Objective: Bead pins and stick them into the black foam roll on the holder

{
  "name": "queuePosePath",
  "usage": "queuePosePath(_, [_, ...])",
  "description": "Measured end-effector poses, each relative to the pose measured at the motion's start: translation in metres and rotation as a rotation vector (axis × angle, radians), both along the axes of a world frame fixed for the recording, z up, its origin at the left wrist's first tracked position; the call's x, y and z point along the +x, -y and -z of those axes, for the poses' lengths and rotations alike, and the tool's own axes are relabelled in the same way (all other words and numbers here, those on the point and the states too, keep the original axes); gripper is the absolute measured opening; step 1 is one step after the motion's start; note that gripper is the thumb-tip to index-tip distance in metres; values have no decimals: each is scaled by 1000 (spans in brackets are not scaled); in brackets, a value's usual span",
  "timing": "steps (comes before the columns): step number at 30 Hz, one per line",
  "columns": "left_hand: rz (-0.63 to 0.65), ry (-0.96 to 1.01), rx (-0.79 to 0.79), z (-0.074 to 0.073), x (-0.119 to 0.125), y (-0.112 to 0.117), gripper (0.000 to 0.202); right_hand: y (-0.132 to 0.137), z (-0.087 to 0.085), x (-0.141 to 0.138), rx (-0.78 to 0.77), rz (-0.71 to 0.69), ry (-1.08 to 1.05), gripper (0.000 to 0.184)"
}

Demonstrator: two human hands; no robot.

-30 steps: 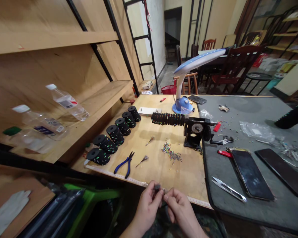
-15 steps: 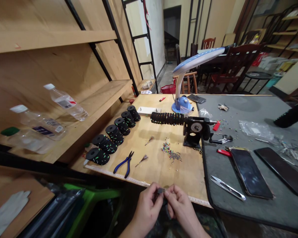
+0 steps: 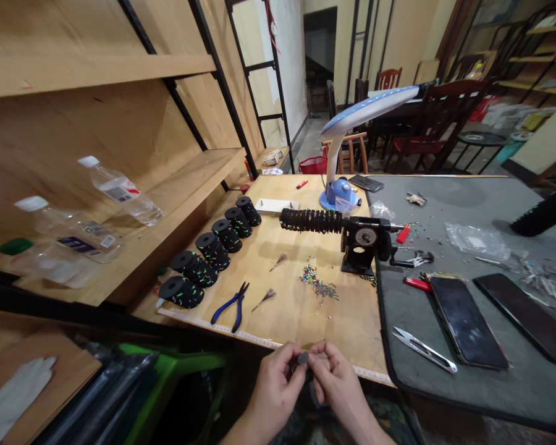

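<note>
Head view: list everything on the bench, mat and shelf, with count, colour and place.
Spools: six, black with bright flecks, wooden bench left.
Needle-nose pliers: one, blue, bench front.
Hand-crank winder: one, black, bench right.
Desk lamp: one, blue and white, bench rear.
Loose beads: multicoloured, bench centre.
Thread snips: one, silver, grey mat.
Smartphone: one, black, grey mat.
Water bottles: three, clear, shelf.
Left hand: one, pinching small dark piece, bench front.
Right hand: one, on same piece.

Wooden shelves [image 3: 88, 123] on black metal frames along the left, cream walls [image 3: 398, 37], a dark doorway [image 3: 317, 55] straight ahead, bare floor [image 3: 306, 139] running back, a red-seated wooden chair [image 3: 438, 105], a round side table [image 3: 477, 138] just beside it, more shelves [image 3: 540, 60] in the far right corner
</note>
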State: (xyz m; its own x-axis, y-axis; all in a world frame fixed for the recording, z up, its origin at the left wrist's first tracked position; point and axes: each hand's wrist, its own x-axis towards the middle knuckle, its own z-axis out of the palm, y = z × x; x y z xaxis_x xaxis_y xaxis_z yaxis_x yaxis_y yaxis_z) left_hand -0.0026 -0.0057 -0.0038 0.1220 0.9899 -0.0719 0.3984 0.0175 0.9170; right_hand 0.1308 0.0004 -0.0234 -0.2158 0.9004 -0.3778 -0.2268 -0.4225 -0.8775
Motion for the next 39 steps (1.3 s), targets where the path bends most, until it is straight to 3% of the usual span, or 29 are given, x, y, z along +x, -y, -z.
queuePosePath(10, [-38,190,-130,1,6,1,15,-2,3,-2,-50,85,-49,41])
queuePosePath(17, [-48,366,-296,-15,8,0,17,-2,5,0,-76,148,-159,41])
queuePosePath(26, [-84,356,-255,-18,10,-4,16,0,7,2,-22,75,-96,46])
queuePosePath(33, [-105,255,-205,-15,11,-7,16,-3,-5,5,7,43,-71,51])
queuePosePath(39, [-106,223,-156,-14,1,-13,20,-6,-9,12,86,-33,5,44])
